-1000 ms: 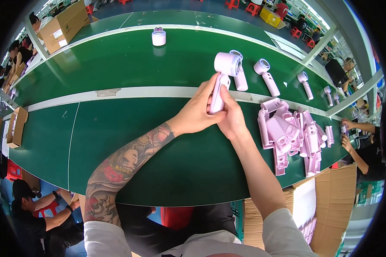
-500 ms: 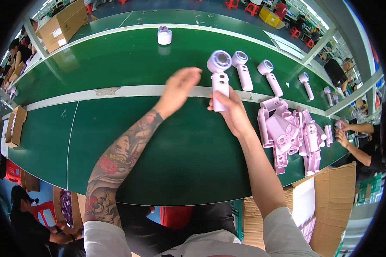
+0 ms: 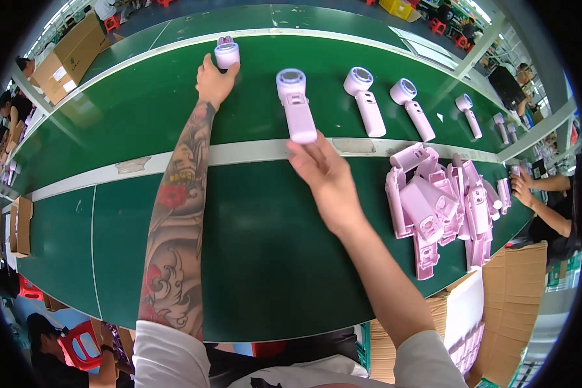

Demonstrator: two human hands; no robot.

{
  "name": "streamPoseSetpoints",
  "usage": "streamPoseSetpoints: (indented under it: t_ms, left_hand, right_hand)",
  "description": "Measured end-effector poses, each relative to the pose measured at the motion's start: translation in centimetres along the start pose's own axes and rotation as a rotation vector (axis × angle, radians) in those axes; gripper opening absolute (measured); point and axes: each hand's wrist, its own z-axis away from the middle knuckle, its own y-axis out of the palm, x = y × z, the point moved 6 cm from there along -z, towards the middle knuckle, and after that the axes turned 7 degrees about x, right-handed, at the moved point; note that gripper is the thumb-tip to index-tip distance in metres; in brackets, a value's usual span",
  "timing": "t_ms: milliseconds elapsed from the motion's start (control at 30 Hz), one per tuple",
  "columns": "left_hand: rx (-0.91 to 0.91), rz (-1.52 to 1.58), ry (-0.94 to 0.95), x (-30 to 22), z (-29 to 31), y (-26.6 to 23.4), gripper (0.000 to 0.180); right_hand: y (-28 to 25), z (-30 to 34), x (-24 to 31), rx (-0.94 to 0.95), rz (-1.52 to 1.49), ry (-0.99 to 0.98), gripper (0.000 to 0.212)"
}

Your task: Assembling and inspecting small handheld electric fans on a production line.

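Left hand (image 3: 216, 83) and right hand (image 3: 331, 184) stretched past the far edge of the table (image 3: 265, 258).
The left one spreads thumb and fingers about the near side of a fan head (image 3: 227, 58); whether it grips cannot be told. The right one is half open at the handle end of a pink fan (image 3: 299, 116) over the green belt (image 3: 168, 116), perhaps to steady it; a firm hold cannot be made out. Other fans (image 3: 370, 113) lie spaced to its right, probably for picking up singly. Pink shells (image 3: 433, 200) are heaped toward the table's right edge, seemingly within easy reach.
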Motion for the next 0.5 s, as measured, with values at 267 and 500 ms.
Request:
streamPoseSetpoints:
  t_ms: [267, 500]
  left_hand:
    - [0.183, 0.030, -0.206, -1.8, -2.0, 0.9, 0.072]
    - [0.359, 1.021, -0.269, -1.0, 5.2, -5.0, 0.055]
  right_hand:
    - [1.6, 0.3, 1.2, 0.047, 0.287, -0.121, 0.030]
    - [1.6, 0.1, 1.2, 0.067, 0.374, -0.012, 0.022]
